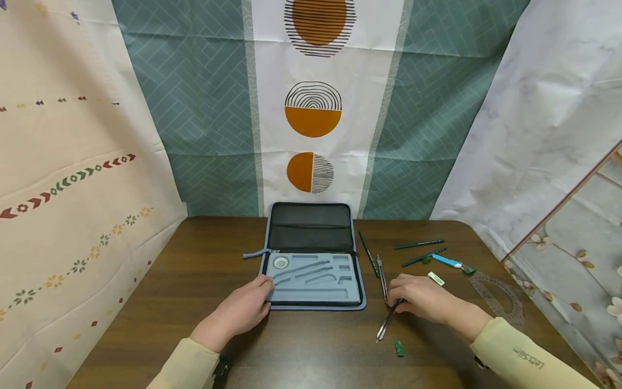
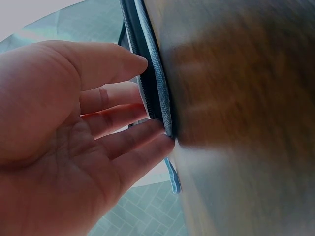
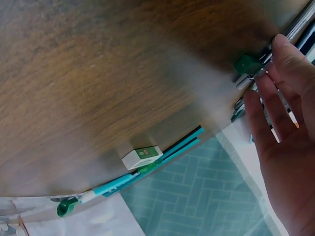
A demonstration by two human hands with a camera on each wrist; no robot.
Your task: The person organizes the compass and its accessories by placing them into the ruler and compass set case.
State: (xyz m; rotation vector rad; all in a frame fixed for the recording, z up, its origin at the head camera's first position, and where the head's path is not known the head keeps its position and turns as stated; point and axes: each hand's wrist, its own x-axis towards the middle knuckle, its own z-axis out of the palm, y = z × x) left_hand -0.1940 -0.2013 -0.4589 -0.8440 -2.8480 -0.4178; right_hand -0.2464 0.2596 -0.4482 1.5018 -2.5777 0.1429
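A zippered case (image 1: 311, 308) lies open on the table, its light blue tray (image 1: 311, 296) showing shaped recesses. My left hand (image 1: 245, 305) holds the case's left edge; in the left wrist view the thumb (image 2: 130, 66) rests over the zipper rim (image 2: 155, 73) and the fingers meet its side. Right of the case, my right hand (image 1: 420, 296) pinches a metal drawing compass (image 1: 385, 327) near its dark end, the legs pointing toward the near edge. A second metal compass (image 1: 382, 278) lies just beyond those fingers.
Dark green pencils (image 1: 419, 245) lie at the back right, near a blue-handled tool (image 1: 446, 261). A white and green eraser (image 1: 435, 278) and a clear protractor (image 1: 517, 308) sit right of my right hand. A small green piece (image 1: 399, 348) lies nearer. Patterned cloth (image 1: 214, 135) hangs behind.
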